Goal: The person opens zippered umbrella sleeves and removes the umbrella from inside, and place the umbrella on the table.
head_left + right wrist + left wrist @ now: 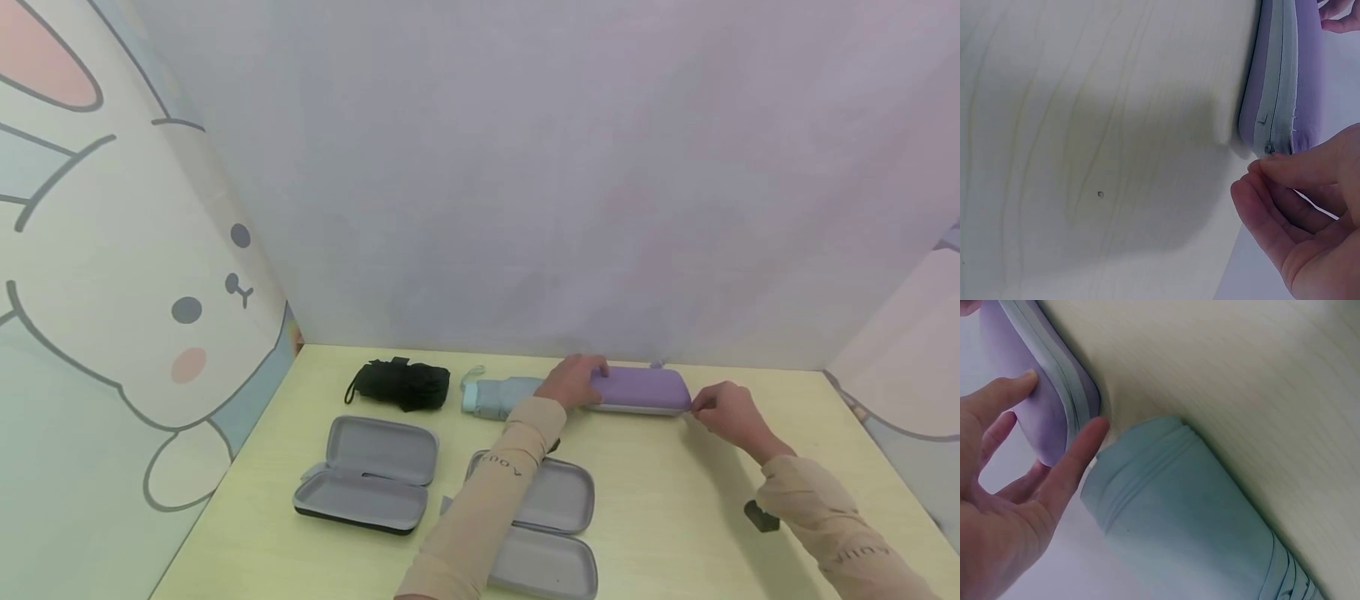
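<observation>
A purple zip case (pixel 640 388) lies closed at the back right of the table, a pale zipper band running round its side. My left hand (pixel 573 381) holds its left end, thumb (pixel 1025 381) pressed on the purple shell and fingers spread round the end. At the opposite end, thumb and fingertips of my right hand (pixel 731 412) pinch the zipper pull, mostly hidden by the fingers; the zipper slider (pixel 1269 148) shows at the case's corner. Just left of the case lies a folded light blue umbrella (pixel 1172 506), partly behind my left hand in the head view.
A folded black umbrella (pixel 402 384) lies at the back left. Two opened cases with grey linings, one at left (pixel 375 496) and one in the middle (pixel 551 562), lie nearer the front; my left forearm crosses over the middle one. A wall stands behind the table.
</observation>
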